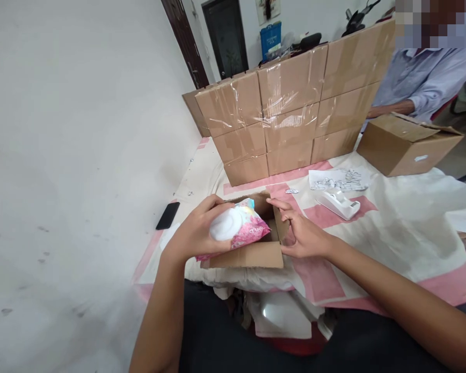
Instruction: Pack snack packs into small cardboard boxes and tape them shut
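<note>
Nearest the camera: the person's dark lap and two bare forearms, reaching forward over a white cloth with pink squares (392, 228) spread on the bench.

Left hand (196, 233) — closed around a soft pink-and-white plastic packet with a white round bulge (236, 228). The fingers curl over the packet's far upper edge, the thumb side lies beneath, and the packet sits tilted, its right end over the mouth of a small open brown cardboard box (256, 248). Most of the packet is above the box rim, not seated inside.

Right hand (301, 233) — fingers narrowly spread, holding nothing; they press against the box's right flap and wall, steadying it. The fingertips are just beside the packet's right end, apart from it.

Judgement on the step in hand: the packet appears to be going into the box. To do it well, the right hand should keep the flap folded outward so the opening stays clear, while the left lowers the packet level, leading with the end already over the mouth. The soft wrapper could snag on the near flap — a slight squeeze would help.

Also present: a wall of taped brown cartons (291, 114), a white tape dispenser (339, 203), a black phone (168, 215), and another person in a pale blue shirt (427, 77) behind an open carton (407, 144).
</note>
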A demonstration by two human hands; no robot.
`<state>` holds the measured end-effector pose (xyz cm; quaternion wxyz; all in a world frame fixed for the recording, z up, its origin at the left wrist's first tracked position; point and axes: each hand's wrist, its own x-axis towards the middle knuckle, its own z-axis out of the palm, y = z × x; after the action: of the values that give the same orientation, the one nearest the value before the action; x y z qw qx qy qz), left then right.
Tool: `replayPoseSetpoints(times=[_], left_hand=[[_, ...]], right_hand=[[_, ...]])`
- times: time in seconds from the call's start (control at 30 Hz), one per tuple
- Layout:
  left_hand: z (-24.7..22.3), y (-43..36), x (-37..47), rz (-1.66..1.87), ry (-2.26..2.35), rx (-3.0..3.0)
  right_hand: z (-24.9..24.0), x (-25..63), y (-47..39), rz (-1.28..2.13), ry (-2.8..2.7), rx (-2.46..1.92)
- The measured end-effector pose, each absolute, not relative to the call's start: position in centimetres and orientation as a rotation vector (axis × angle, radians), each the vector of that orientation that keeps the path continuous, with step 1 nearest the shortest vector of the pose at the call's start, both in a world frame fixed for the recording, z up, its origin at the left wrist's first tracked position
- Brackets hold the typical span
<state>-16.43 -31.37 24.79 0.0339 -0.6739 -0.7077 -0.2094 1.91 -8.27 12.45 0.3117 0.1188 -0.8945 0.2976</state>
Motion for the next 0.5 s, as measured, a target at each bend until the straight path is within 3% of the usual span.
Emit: replayPoseSetpoints(times=[0.23,0.5], left_hand=[[23.1,-28.5,-16.8,-0.582,-2.034,-2.199],[19.8,-26.6,-18.5,-0.275,-2.404,-2.166]], right_hand=[[12.4,1.3,-8.3,0.801,-2.274,0.403],[12.0,2.0,-7.5,0.898,-2.365,0.274]])
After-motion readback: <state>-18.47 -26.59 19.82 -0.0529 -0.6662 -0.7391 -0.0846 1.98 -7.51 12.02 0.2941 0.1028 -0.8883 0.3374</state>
